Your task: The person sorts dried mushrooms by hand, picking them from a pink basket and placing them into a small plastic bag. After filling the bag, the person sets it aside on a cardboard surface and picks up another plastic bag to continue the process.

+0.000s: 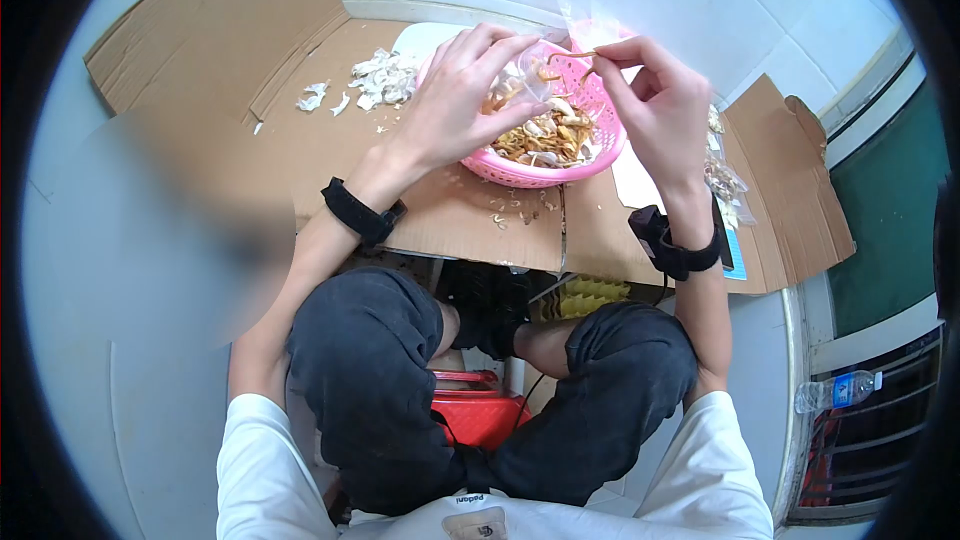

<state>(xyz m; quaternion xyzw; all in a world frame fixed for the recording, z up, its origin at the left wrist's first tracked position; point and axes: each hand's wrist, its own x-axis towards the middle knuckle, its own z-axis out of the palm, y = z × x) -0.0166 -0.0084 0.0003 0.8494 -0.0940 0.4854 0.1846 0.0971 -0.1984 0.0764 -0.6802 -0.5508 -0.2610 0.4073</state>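
Note:
A pink perforated plastic basket (530,174) sits on the cardboard, filled with tangled brown and pale dried strips (548,138). Over its left side, my left hand (470,90) has its fingers and thumb closed round a small clear plastic bag (536,68). Above the basket's right side, my right hand (655,100) pinches a thin brown dried strip (572,54) between thumb and fingertips. The strip's free end points toward the bag. What lies inside the bag is hard to make out.
White crumpled pieces (385,78) lie left of the basket on the cardboard sheet (330,165). Filled clear bags (722,180) lie at the right. Small crumbs (515,210) are scattered in front. A red stool (480,418) stands below, and a water bottle (838,392) is far right.

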